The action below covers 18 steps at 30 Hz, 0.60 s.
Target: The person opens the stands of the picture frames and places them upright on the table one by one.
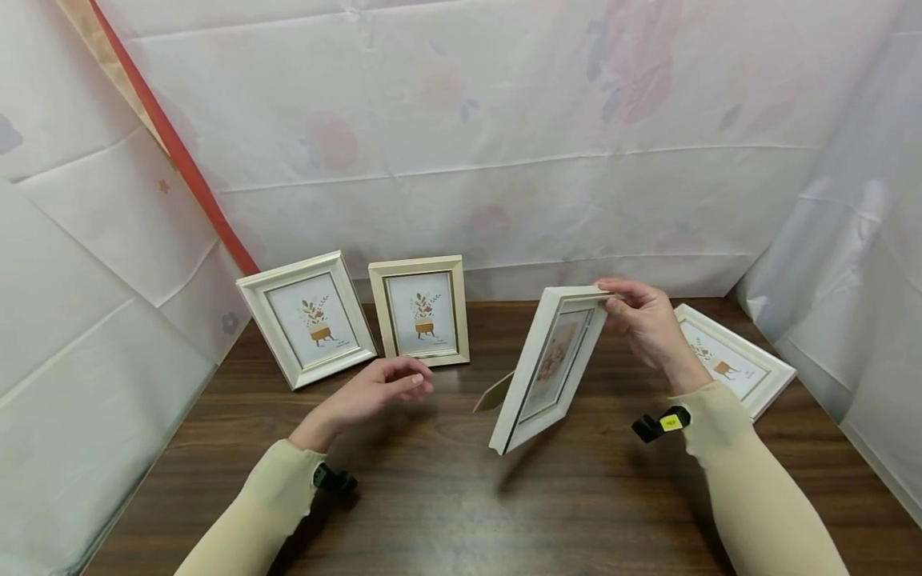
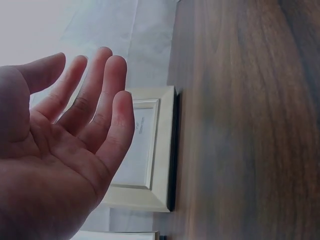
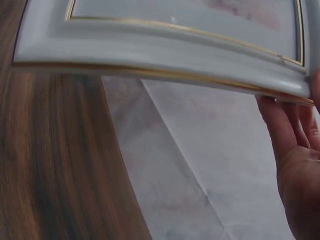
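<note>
A white picture frame (image 1: 529, 400) with a gold inner line and a pinkish picture is tilted in the air over the table, its back stand (image 1: 495, 392) swung out behind. My right hand (image 1: 646, 320) pinches it at the upper right corner; in the right wrist view the fingers (image 3: 280, 125) reach behind the white frame (image 3: 150, 45). My left hand (image 1: 378, 390) is raised with relaxed, slightly bent fingers and holds nothing. Just beyond it stands a cream picture frame (image 1: 461, 320) with a plant drawing, seen past the fingers in the left wrist view (image 2: 160, 150).
A second white frame (image 1: 259, 304) leans upright at the back left. Another frame (image 1: 781, 374) lies on the dark wooden table (image 1: 446, 512) at the right, partly behind my right forearm. White patterned cloth (image 1: 468, 144) hangs around the table's back and sides.
</note>
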Each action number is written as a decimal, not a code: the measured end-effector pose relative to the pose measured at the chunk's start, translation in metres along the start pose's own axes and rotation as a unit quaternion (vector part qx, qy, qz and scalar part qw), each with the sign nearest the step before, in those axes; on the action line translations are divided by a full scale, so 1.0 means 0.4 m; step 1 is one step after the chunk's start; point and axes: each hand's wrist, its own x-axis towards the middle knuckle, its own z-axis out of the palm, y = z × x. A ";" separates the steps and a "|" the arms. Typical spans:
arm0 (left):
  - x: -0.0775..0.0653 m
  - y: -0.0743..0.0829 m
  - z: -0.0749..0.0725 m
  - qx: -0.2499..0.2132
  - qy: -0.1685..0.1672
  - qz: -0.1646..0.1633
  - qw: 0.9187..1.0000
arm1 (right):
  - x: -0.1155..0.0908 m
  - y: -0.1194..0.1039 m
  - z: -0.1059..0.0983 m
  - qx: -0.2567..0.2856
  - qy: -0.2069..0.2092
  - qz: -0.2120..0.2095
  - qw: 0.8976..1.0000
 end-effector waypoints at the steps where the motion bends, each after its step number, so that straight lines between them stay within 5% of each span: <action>1: 0.001 0.000 0.002 0.001 -0.002 0.000 1.000 | 0.000 0.003 0.000 0.017 -0.003 0.000 1.000; 11: 0.008 0.006 0.014 -0.003 -0.013 0.001 1.000 | 0.000 0.017 0.005 0.154 -0.058 -0.005 0.986; 18: 0.012 0.002 0.018 -0.008 -0.020 -0.001 1.000 | 0.000 0.011 0.014 0.198 -0.125 0.029 0.972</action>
